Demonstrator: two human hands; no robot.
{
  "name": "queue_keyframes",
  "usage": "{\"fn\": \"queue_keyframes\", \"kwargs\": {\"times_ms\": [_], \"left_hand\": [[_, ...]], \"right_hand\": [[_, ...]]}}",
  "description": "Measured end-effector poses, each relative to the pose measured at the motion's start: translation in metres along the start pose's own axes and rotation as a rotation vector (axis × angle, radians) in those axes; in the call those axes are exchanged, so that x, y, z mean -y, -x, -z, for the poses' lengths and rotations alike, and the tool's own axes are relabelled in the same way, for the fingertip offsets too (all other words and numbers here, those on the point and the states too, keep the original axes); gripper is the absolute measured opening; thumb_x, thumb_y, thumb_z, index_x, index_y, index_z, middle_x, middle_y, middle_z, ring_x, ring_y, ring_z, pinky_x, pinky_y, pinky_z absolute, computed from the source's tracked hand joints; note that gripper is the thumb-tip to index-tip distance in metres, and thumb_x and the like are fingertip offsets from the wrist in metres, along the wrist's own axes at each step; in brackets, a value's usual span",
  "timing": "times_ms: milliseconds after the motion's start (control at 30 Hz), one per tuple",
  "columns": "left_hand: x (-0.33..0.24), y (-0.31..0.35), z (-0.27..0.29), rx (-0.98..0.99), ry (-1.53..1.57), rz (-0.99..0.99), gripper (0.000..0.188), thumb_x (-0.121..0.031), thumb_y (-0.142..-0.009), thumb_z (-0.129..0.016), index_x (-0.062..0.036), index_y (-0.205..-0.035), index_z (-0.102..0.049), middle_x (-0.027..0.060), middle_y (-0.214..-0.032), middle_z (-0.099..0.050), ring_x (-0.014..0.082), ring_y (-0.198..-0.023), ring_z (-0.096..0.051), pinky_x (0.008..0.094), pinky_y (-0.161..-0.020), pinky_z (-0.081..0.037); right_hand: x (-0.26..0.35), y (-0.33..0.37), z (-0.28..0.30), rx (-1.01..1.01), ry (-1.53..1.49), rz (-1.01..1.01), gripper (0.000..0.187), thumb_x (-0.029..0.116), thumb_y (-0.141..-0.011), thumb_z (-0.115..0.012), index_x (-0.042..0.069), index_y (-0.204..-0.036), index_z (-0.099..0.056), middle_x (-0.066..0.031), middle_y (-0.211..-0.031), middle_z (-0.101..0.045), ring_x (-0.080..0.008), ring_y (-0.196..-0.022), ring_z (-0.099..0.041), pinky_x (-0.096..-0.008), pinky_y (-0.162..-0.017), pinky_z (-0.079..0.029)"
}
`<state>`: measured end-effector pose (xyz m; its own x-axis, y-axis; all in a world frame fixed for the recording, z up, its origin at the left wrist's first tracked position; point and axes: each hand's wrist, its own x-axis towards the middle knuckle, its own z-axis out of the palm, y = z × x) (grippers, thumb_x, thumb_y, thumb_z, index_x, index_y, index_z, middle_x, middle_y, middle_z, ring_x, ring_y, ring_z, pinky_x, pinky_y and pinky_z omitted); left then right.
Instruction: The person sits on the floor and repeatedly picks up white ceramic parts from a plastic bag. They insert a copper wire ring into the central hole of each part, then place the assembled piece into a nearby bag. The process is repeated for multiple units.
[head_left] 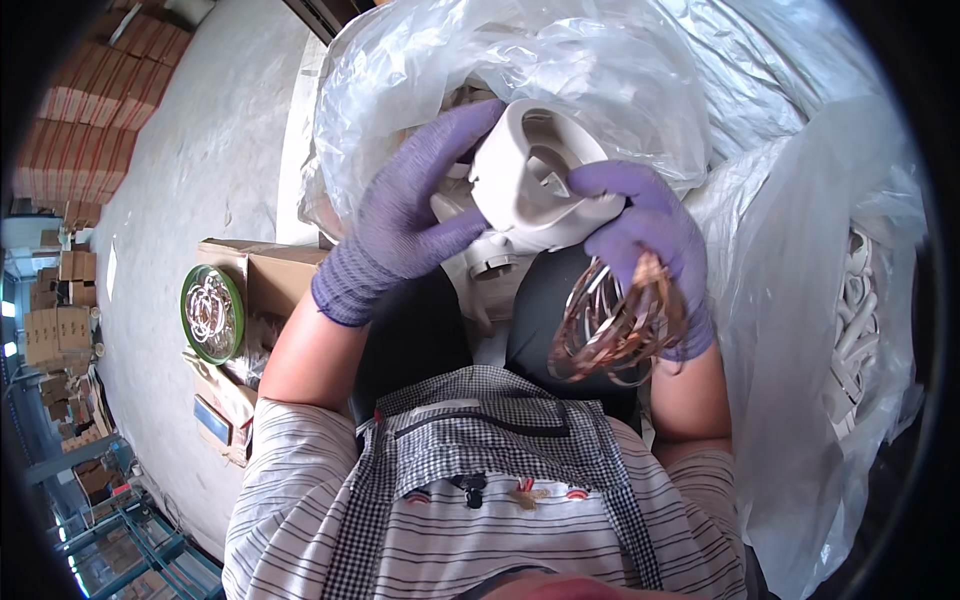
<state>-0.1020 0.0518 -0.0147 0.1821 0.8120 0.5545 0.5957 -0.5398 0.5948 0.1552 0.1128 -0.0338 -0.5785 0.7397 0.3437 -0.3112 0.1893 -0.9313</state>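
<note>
Above my lap I hold a white plastic housing, a rounded hollow shell with an opening facing up. My left hand, in a purple knit glove, grips its left side, with fingers behind and thumb at the lower edge. My right hand, gloved the same, has its fingers at the housing's right rim. A bundle of thin copper-coloured and silvery rings hangs from that hand's curled fingers. Another white plastic part shows just below the housing, partly hidden.
A big clear plastic bag lies open beyond my hands. To the right, another bag stands beside white plastic parts. On my left, a green-rimmed round dish of pale rings sits by a cardboard box. Stacked cartons stand farther left.
</note>
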Motion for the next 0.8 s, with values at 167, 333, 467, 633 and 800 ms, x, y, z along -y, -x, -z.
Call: {"fn": "queue_keyframes", "kwargs": {"times_ms": [167,333,467,633,800], "left_hand": [[-0.028,-0.021,0.007,0.098,0.277,0.086,0.066,-0.017,-0.084,-0.081,-0.0069,-0.145,-0.057,0.0136,-0.131,-0.062,0.0177,-0.102,-0.065,0.0293,-0.084,-0.054],[-0.025,-0.023,-0.009,0.196,0.192,0.192,0.046,-0.011,-0.088,-0.073,-0.0023,-0.132,-0.065,0.0100,-0.113,-0.069,0.0138,-0.088,-0.067,0.0283,-0.079,-0.056],[-0.052,0.009,-0.056,0.275,0.017,0.358,0.036,-0.020,-0.090,-0.069,-0.0042,-0.122,-0.070,0.0134,-0.095,-0.072,0.0261,-0.081,-0.073,0.0362,-0.076,-0.059],[-0.069,0.017,-0.087,0.558,-0.260,0.627,0.032,-0.032,-0.092,-0.066,-0.0121,-0.115,-0.074,0.0178,-0.089,-0.072,0.0344,-0.082,-0.073,0.0440,-0.076,-0.059],[-0.066,0.014,-0.100,0.436,-0.243,0.589,0.031,-0.032,-0.089,-0.063,-0.0087,-0.108,-0.070,0.0193,-0.093,-0.069,0.0354,-0.088,-0.071,0.0480,-0.080,-0.057]], "right_hand": [[0.006,0.003,0.008,-0.150,-0.330,-0.114,0.045,0.034,-0.109,-0.046,0.005,-0.075,-0.053,-0.0139,-0.081,-0.062,-0.0190,-0.064,-0.055,-0.0325,-0.062,-0.049],[0.016,0.020,0.020,-0.085,-0.430,-0.405,0.037,0.030,-0.110,-0.038,0.010,-0.081,-0.048,-0.0004,-0.055,-0.044,-0.0129,-0.047,-0.041,-0.0289,-0.047,-0.037],[0.028,0.055,0.020,-0.327,-0.113,-0.458,0.038,0.036,-0.108,-0.044,-0.001,-0.115,-0.054,-0.0019,-0.070,-0.057,-0.0084,-0.055,-0.051,-0.0221,-0.053,-0.043],[0.038,0.090,0.029,-0.397,-0.605,-0.696,0.044,0.025,-0.106,-0.051,-0.001,-0.141,-0.051,-0.0085,-0.113,-0.064,-0.0128,-0.087,-0.065,-0.0263,-0.076,-0.054],[0.031,0.100,0.010,-0.349,-0.711,-0.564,0.033,0.015,-0.110,-0.043,-0.007,-0.133,-0.051,-0.0181,-0.121,-0.066,-0.0216,-0.100,-0.071,-0.0312,-0.086,-0.063]]}}
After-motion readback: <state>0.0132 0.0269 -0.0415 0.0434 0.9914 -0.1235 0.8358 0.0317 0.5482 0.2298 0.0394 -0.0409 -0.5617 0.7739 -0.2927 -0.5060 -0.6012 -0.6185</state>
